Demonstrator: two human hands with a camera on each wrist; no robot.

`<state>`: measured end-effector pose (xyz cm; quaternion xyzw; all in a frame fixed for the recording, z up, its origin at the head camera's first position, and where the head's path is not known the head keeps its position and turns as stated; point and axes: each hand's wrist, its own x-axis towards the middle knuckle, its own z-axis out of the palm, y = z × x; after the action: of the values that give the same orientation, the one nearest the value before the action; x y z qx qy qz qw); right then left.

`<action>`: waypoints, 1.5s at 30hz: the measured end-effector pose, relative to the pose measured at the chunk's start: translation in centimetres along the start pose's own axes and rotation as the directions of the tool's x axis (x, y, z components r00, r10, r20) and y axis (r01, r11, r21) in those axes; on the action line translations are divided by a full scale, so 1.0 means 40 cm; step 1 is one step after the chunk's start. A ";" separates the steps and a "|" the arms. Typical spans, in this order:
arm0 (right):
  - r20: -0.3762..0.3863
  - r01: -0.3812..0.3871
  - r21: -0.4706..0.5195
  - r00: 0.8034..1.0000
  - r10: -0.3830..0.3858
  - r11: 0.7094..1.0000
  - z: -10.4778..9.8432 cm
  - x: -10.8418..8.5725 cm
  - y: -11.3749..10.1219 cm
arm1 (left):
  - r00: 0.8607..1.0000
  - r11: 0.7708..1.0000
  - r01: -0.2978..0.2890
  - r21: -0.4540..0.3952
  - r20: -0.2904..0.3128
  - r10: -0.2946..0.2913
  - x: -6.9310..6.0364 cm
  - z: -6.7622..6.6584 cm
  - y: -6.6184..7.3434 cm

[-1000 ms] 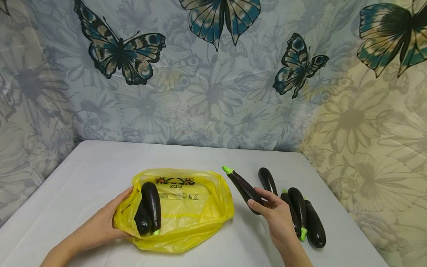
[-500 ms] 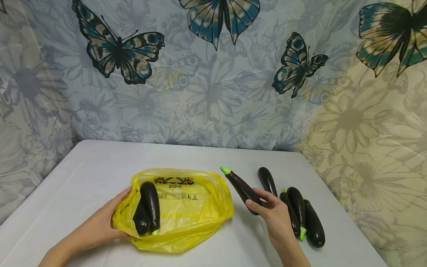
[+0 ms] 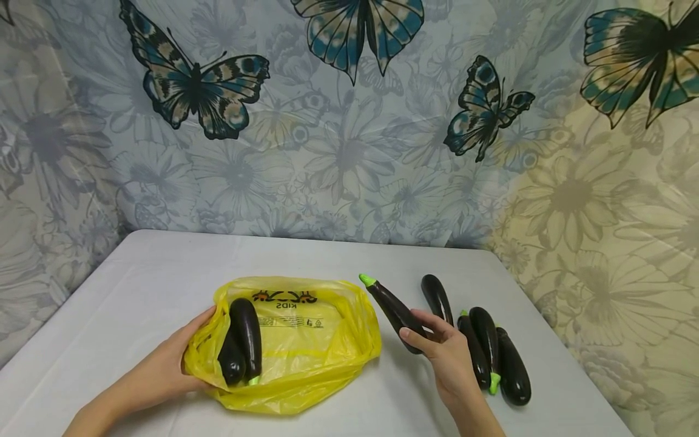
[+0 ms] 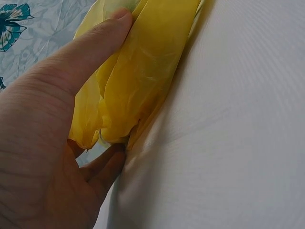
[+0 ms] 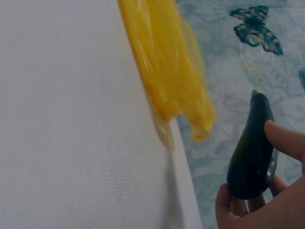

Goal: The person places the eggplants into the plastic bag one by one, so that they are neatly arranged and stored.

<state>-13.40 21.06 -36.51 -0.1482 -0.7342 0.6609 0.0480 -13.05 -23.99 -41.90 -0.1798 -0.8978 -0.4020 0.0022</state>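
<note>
A yellow plastic bag (image 3: 311, 382) lies with its mouth spread toward me, and two eggplants (image 3: 247, 337) rest inside its left part. My left hand (image 3: 169, 358) holds the bag's left side; in the left wrist view its thumb (image 4: 102, 40) lies along the yellow film and its other fingers are partly hidden below. To the right of the bag, my right hand (image 3: 450, 358) grips an eggplant (image 3: 390, 306) by its thick end, above the table. Its green stem points up and left toward the bag. The right wrist view also shows this eggplant (image 5: 255, 148) between thumb and fingers.
Several more eggplants (image 3: 485, 340) lie at the right of the white table (image 3: 180, 261), close beside the right hand. One eggplant (image 3: 435, 294) sits a little farther back. A butterfly-patterned cloth (image 3: 349, 152) hangs behind the table's far edge.
My right hand has shifted slightly left with its eggplant, a little nearer the bag. The left hand and the bag stay almost where they were.
</note>
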 end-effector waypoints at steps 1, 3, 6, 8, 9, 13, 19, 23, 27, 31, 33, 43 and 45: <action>0.002 0.002 0.001 1.000 -0.002 1.000 0.000 0.000 0.001 | 1.000 1.000 0.000 0.001 0.001 0.000 0.000 0.000 0.000; 0.004 0.006 0.003 1.000 -0.006 1.000 0.001 0.000 0.001 | 1.000 1.000 0.000 -0.001 0.001 0.000 0.001 0.000 0.001; 0.003 0.006 0.004 1.000 -0.006 1.000 0.005 0.000 0.000 | 1.000 1.000 0.001 -0.001 0.002 -0.001 0.000 0.000 0.001; 0.000 0.003 0.004 1.000 -0.003 1.000 0.008 -0.001 0.000 | 1.000 1.000 0.001 -0.001 0.001 -0.001 -0.001 0.000 0.001; -0.002 0.000 0.002 1.000 0.000 1.000 0.009 -0.001 0.000 | 1.000 1.000 0.001 0.001 0.001 -0.001 -0.001 0.001 0.001; -0.008 -0.016 -0.001 1.000 0.016 1.000 0.014 -0.004 0.001 | 1.000 1.000 0.001 0.008 -0.001 -0.001 -0.002 0.000 0.004; 0.000 -0.036 0.018 0.999 0.036 0.999 0.023 -0.005 0.005 | 1.000 1.000 0.000 0.008 0.001 0.000 0.000 0.002 0.007; 0.020 -0.035 0.036 0.999 0.034 0.999 0.033 -0.005 0.009 | 1.000 1.000 0.002 0.008 0.001 -0.002 0.000 0.003 0.007; 0.024 -0.026 0.033 0.999 0.025 0.999 0.041 -0.007 0.012 | 1.000 1.000 0.004 0.011 0.001 -0.004 0.001 0.002 0.008; 0.031 -0.026 0.039 0.999 0.025 0.999 0.050 -0.011 0.012 | 1.000 1.000 0.003 0.019 0.001 -0.004 0.000 -0.001 0.006; 0.048 -0.028 0.035 0.999 0.027 0.999 0.057 -0.015 0.014 | 1.000 1.000 0.005 0.022 0.001 -0.005 -0.002 -0.001 0.004; 0.089 -0.045 -0.004 0.995 0.045 0.999 0.074 -0.030 0.011 | 1.000 0.999 0.021 0.031 0.012 -0.021 -0.002 -0.001 0.002; 0.096 -0.049 -0.002 0.994 0.049 0.999 0.077 -0.032 0.009 | 1.000 0.999 0.025 0.036 0.016 -0.025 0.001 -0.001 0.003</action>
<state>-12.93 17.76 -37.06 -0.1342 -0.7316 0.6684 -0.0035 -13.05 -23.92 -41.79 -0.1718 -0.9070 -0.3844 -0.0070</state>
